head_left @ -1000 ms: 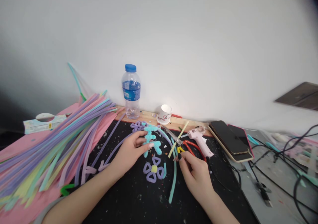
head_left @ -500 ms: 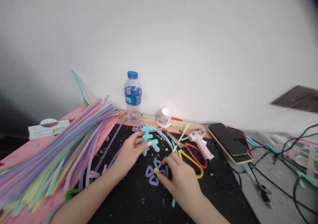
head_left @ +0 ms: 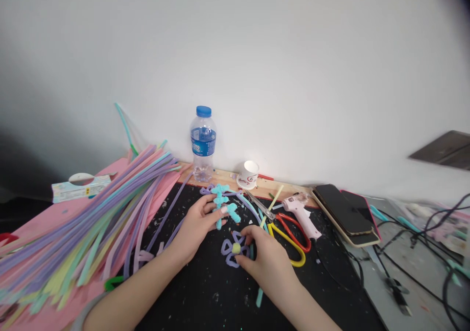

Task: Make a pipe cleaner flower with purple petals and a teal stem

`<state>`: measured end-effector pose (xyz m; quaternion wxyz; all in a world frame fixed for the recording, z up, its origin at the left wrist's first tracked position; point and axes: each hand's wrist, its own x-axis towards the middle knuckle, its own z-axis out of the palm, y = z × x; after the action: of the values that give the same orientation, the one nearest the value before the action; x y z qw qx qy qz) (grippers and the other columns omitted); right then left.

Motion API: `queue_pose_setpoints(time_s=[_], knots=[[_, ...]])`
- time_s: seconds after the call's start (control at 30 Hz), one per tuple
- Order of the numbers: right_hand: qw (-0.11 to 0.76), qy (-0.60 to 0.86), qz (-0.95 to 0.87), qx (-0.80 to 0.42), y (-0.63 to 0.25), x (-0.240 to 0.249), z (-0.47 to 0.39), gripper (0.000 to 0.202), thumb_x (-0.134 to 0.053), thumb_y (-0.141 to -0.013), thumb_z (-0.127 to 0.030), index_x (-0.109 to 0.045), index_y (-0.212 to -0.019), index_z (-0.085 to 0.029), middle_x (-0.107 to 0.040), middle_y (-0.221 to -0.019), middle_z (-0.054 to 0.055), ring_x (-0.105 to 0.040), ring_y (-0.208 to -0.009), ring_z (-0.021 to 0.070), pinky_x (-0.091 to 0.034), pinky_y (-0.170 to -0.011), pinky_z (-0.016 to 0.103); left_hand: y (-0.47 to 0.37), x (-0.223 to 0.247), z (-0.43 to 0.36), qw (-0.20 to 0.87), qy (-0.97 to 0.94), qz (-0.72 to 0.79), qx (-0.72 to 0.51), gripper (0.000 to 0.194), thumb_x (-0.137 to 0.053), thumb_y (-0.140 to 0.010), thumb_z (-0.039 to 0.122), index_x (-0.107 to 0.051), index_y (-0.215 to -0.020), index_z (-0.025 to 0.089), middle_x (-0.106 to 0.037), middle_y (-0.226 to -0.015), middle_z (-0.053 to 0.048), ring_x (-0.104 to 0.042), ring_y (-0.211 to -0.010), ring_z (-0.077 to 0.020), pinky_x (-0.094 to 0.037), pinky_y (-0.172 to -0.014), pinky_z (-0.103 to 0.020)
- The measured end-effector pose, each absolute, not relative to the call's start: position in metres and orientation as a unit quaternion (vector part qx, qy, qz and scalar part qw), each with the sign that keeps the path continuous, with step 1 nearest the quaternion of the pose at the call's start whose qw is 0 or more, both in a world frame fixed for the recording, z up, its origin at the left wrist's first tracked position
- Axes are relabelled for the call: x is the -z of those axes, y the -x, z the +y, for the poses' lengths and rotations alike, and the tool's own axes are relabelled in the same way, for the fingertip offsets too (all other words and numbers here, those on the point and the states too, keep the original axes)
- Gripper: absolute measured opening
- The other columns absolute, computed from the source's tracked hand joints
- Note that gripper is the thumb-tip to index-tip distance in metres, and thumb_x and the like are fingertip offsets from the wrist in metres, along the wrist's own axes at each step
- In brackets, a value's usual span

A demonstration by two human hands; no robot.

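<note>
In the head view, the left hand (head_left: 196, 225) grips a branched turquoise chenille-stem piece (head_left: 221, 201) between thumb and fingers, over the black mat (head_left: 205, 296). The purple chenille flower (head_left: 236, 248) lies on the mat just beside it, the right hand (head_left: 270, 260) curled at its right-hand petals, thumb and forefinger set around them; whether they pinch is hard to tell, as the hand hides the contact. The step looks like taking up the flower; lifting it would call for a light pinch that spares the loops. A second ago the right hand was at the scissors (head_left: 270, 215), whose yellow handle now shows whole.
</note>
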<state>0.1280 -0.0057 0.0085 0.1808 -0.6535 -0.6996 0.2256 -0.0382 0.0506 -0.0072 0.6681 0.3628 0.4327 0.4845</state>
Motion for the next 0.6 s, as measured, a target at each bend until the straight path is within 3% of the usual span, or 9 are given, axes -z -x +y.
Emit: queue_pose_setpoints(time_s=[0.17,0.33,0.6], knots=[[0.197,0.645,-0.686,-0.274,-0.131,-0.005,-0.0073,0.023,-0.06,-0.063,-0.01,-0.056,-0.082,-0.023,-0.059,-0.067,-0.005,-0.054,-0.059,0.0143,-0.034,-0.054,0.023,0.0379,0.0048,0.0497,0.678,-0.349,0.431,-0.482,0.044,-0.071,-0.071,0.029,-0.052,-0.11,0.021,-0.066,-0.1,-0.006,-0.063,-0.096,-0.0207,-0.051,-0.081,-0.033],[0.343,0.598,-0.633,-0.352,-0.1368,-0.0009,-0.0059,0.03,-0.058,-0.065,-0.008,-0.045,-0.088,-0.022,-0.052,-0.067,-0.007,-0.044,-0.051,0.0104,-0.034,-0.049,0.021,0.0387,0.0055,0.0497,0.691,-0.341,0.415,-0.483,0.042,-0.071,-0.072,0.031,-0.052,-0.109,0.022,-0.069,-0.094,-0.005,-0.065,-0.091,-0.0187,-0.05,-0.083,-0.032],[0.459,0.519,-0.549,-0.467,-0.132,0.0,-0.0081,0.024,-0.06,-0.07,-0.014,-0.048,-0.09,-0.022,-0.053,-0.071,-0.004,-0.055,-0.059,0.012,-0.044,-0.056,0.024,0.035,0.0008,0.0431,0.725,-0.354,0.392,-0.442,0.035,-0.066,-0.078,0.031,-0.05,-0.108,0.021,-0.068,-0.096,-0.007,-0.067,-0.084,-0.0183,-0.05,-0.072,-0.027]])
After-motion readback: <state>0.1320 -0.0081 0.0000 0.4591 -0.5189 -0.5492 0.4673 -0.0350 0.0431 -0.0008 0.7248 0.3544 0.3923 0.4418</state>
